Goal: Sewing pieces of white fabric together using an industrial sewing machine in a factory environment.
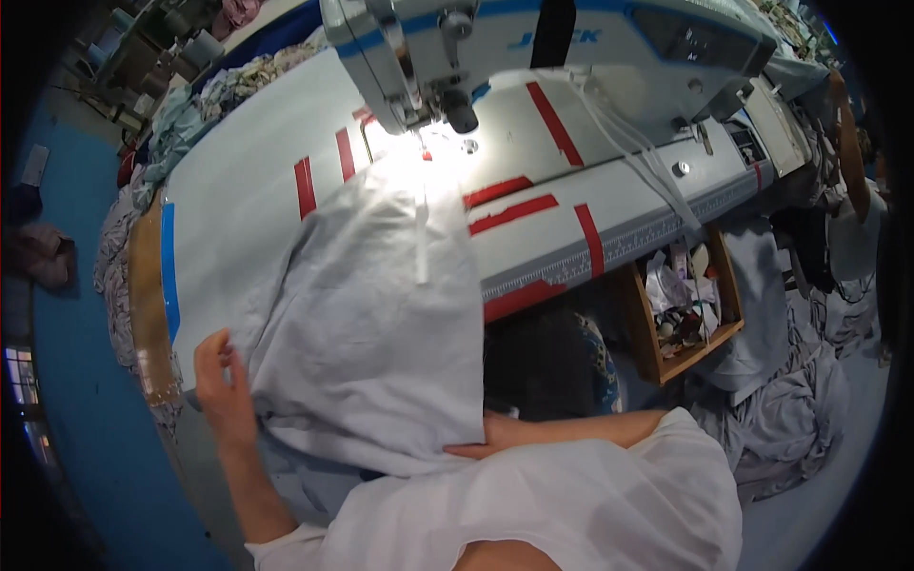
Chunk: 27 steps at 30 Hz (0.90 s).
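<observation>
Fabric: pale grey cloth [367, 324] draped off the table's near edge, its far tip lit under the needle at 12 o'clock, apparently fed for stitching.
Left hand [224, 385]: at the cloth's 8 o'clock edge, fingers loosely curled, pinching its border, seemingly to steady it.
Right hand [490, 433]: at 5 o'clock, tucked under the hanging cloth; grip hidden, cannot tell.
Sewing machine [571, 48]: beyond.
Wooden drawer [681, 309]: at 3 o'clock, holding scraps.

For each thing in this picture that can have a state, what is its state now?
Grey cloth: spread on the table, one end under the machine's needle.
Sewing machine: its lamp is lit.
Wooden drawer: open, full of scraps.
Left hand: on the cloth's left edge, fingers bent.
Right hand: mostly hidden under the cloth's lower edge.
Table: marked with red tape strips.
</observation>
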Tool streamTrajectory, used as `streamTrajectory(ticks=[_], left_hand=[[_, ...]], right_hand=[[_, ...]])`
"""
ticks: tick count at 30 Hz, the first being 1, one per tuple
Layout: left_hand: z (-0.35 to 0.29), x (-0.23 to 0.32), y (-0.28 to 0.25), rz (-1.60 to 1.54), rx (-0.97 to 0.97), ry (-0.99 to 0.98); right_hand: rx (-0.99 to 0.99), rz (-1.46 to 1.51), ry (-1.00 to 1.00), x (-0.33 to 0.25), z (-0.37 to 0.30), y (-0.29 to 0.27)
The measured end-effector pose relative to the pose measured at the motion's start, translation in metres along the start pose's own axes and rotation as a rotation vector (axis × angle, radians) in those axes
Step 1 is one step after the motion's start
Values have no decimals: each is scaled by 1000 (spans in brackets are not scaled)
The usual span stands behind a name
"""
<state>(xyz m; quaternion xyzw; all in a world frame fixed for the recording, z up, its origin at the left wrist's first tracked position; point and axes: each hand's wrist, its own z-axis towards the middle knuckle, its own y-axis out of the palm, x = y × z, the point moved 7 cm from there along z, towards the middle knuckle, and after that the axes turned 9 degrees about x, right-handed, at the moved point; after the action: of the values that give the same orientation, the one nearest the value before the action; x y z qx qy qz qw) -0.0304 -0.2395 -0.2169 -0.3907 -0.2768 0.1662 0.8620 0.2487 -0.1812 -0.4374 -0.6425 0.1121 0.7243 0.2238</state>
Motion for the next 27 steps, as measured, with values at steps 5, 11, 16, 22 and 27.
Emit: streamTrajectory(ticks=[5, 11, 16, 22, 27], left_hand=[[-83, 162, 86, -226, -565, 264], [-104, 140, 112, -475, -570, -18], [-116, 132, 117, -538, -648, -91], [-114, 131, 101, -524, -592, -107], [-104, 86, 70, -836, -351, -499]], right_hand=[[-413, -415, -25, -41, 18, 6], [-401, -375, 158, -44, 8, -17], [304, 359, 420, -15, 57, -103], [110, 292, 525, -10, 75, -69], [-91, 47, 472, -2, 26, -50]])
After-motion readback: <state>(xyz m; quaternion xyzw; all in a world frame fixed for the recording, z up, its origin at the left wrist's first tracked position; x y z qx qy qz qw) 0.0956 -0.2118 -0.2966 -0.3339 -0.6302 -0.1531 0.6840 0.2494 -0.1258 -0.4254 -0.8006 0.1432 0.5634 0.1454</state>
